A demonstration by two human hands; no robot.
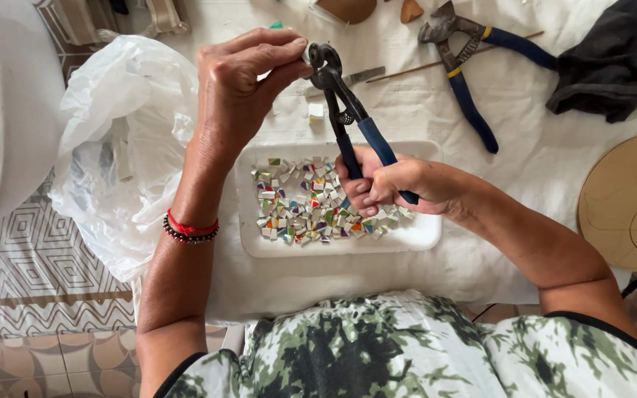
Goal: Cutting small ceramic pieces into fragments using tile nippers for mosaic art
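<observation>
Work surface: a table draped in creased white cloth (422,110), seen from above. Patterned floor tiles in grey, white and tan (31,295) show at left and below. A smooth white curved object (1,110) fills the upper left corner; what it is cannot be told.

Right hand (399,183): fingers wrapped tight around the blue rubber-sleeved handles of a pair of dark metal nippers (344,110), squeezing them narrow. The tool slants up and left from the fist, its rounded jaws raised above the table.

Left hand (248,81): thumb and fingertips pinched together on a small pale tile piece (306,53) held right at the nipper jaws. The piece is mostly hidden by the fingers. Red cord and dark bead bracelets on that wrist.

Directly under both hands: a shallow white rectangular foam tray (333,247) holding a loose heap of small glossy tile chips (311,203), white with flecks of red, green, purple and orange. One white square chip (316,110) lies alone on the cloth above the tray.

Around: a crumpled translucent plastic bag (119,147) just left of the tray; a second pair of blue-handled nippers (466,70) lying open at upper right, across a thin wooden stick (414,70); a dark folded cloth (613,59) at far right; a round tan wooden board (628,199) at the right edge.
</observation>
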